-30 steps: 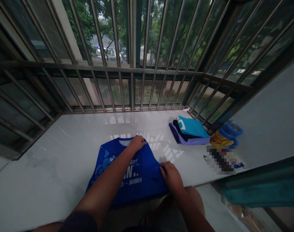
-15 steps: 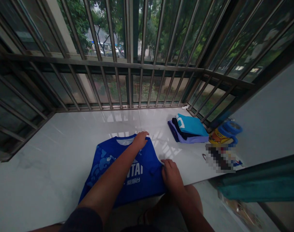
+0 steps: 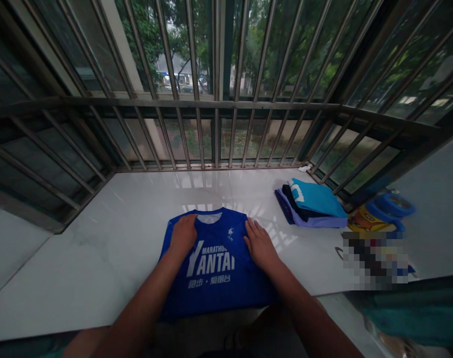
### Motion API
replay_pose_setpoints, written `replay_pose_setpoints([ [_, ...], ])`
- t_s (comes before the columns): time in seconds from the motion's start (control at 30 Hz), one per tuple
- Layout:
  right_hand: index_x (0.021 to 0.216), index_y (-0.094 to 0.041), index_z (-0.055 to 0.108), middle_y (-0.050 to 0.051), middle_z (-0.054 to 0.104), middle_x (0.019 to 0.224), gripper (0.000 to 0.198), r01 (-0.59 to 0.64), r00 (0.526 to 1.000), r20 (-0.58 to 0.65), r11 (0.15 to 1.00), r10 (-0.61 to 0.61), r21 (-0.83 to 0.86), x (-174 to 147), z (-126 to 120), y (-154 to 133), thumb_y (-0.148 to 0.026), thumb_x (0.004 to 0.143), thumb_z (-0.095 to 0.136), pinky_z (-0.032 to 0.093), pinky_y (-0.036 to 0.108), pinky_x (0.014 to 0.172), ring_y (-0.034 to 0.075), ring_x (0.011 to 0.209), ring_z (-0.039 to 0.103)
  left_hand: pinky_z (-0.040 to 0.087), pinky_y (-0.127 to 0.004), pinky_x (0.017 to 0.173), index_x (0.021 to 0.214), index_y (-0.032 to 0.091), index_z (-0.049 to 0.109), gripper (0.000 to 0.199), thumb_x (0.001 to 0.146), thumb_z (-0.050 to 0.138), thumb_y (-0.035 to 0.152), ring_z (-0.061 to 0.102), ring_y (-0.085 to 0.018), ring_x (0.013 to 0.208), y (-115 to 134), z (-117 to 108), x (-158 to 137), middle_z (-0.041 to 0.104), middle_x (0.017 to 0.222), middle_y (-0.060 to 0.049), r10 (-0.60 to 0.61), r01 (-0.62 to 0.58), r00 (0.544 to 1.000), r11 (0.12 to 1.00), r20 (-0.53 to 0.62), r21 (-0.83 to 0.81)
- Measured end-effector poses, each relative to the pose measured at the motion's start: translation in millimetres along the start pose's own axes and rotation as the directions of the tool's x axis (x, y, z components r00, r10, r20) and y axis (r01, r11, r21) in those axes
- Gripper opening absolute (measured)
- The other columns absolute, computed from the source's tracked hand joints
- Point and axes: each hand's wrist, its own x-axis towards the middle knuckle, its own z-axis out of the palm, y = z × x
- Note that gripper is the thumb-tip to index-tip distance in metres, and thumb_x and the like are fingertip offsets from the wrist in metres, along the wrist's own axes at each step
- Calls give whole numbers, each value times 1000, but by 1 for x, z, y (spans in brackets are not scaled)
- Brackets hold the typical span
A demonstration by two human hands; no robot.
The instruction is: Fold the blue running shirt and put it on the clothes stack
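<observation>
A blue T-shirt lies front up on the white ledge, its collar toward the window and its lower part hanging at the front edge. White "MARATHON YANTAI" lettering crosses its chest. My left hand rests on the shoulder left of the collar, fingers laid out over the cloth. On the opposite shoulder, my right hand lies flat along the shirt's edge with its fingers extended. Neither hand grips the fabric visibly. Both forearms cover parts of the shirt's sides.
On the ledge, a stack of folded clothes sits to the right, turquoise on top. Beyond it stand a yellow and blue container and a pixelated item. Metal window bars border the ledge's back.
My left hand has moved from the shirt's right shoulder to its left one. My right hand has gone up from the right side to the right shoulder. The view has swung left.
</observation>
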Motion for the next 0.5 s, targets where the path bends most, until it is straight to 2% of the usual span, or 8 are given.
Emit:
replay_pose_setpoints([
  [0.1,167,-16,47,14,41,177,59,-50,991,120,998,52,-23,27,-11,4,-35,112,46,35,52,131,35,163,38,52,-47,114,138,17,73,55,91,49,3,68,-34,132,-51,-15,-3,75,142,-18,-112,110,993,992,29,63],
  [0.23,156,-16,59,19,60,160,50,-126,985,113,991,130,-37,53,-24,8,-35,113,42,48,43,116,33,143,59,54,-41,109,133,17,74,40,98,55,23,69,-33,130,-96,-32,9,74,141,-18,-193,186,978,979,75,85],
  [0.3,151,-15,62,22,66,149,48,-177,978,102,983,180,-44,67,-29,9,-36,112,45,51,41,109,33,132,65,55,-38,104,124,16,77,37,98,61,37,71,-32,123,-110,-39,21,76,132,-18,-215,208,970,976,111,71],
  [0.37,140,-14,69,22,69,140,42,-213,970,113,976,216,-45,82,-32,10,-38,108,56,52,39,104,33,124,68,56,-34,94,107,18,80,33,91,71,45,75,-30,109,-119,-44,34,80,114,-14,-236,231,958,972,166,50],
  [0.5,109,-18,79,17,78,120,19,-262,949,177,965,262,-21,110,-36,12,-33,100,72,54,37,95,29,110,73,51,-30,74,70,22,72,21,76,82,39,74,-25,83,-126,-46,54,76,78,-5,-283,293,919,956,275,4],
])
